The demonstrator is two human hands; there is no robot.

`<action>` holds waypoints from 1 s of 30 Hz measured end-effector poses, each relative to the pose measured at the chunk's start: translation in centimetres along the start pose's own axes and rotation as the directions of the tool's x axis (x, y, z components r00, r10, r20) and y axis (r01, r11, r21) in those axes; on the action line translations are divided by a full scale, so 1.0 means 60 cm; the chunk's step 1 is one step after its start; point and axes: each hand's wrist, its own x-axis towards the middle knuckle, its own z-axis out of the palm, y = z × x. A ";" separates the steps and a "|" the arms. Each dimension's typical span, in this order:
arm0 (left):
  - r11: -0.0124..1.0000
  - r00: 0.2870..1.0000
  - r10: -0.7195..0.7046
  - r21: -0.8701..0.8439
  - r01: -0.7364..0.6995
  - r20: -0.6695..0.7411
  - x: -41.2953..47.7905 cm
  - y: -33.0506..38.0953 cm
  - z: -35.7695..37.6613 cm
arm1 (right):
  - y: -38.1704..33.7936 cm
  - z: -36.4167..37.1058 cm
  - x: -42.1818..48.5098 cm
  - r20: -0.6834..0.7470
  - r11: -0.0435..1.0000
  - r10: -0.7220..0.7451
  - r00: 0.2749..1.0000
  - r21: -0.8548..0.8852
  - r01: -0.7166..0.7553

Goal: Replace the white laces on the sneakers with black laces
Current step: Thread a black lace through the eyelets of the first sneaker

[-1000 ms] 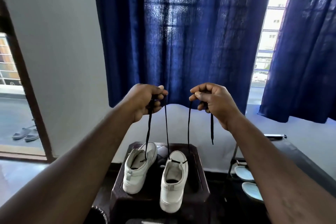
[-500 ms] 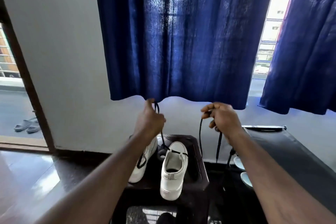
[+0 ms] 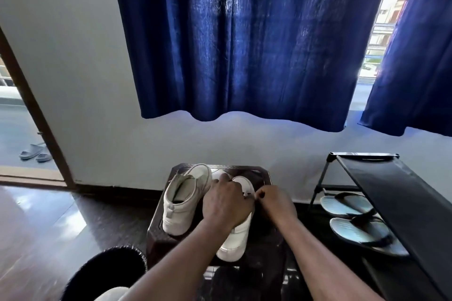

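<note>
Both hands work at a white sneaker [image 3: 234, 244] on a dark stool [image 3: 156, 234].

The left hand [image 3: 226, 203] covers the shoe's upper, its grip hidden. The right hand [image 3: 276, 205], just beside, curls its fingers, pinching the black lace [image 3: 248, 195] at the shoe's edge. The second sneaker [image 3: 182, 205] stands alongside.

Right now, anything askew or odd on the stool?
Two things. The left sneaker sits skewed, toe angled toward the right sneaker rather than parallel. The right sneaker's heel appears to overhang the front edge of the dark stool. Nothing looks spilled or damaged.
</note>
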 end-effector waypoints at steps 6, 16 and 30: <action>0.999 0.997 -0.054 0.001 0.054 -0.048 0.007 0.005 0.019 | 0.029 0.028 0.011 -0.109 0.999 0.011 0.994 0.042 -0.006; 0.992 0.991 -0.115 0.037 0.118 -0.062 -0.001 0.017 0.016 | 0.025 -0.049 0.003 -0.284 0.947 -0.008 0.959 0.304 0.098; 0.992 0.992 -0.120 0.025 0.122 -0.048 -0.002 0.017 0.013 | -0.002 -0.112 -0.048 -0.392 0.778 -0.074 0.917 0.552 0.299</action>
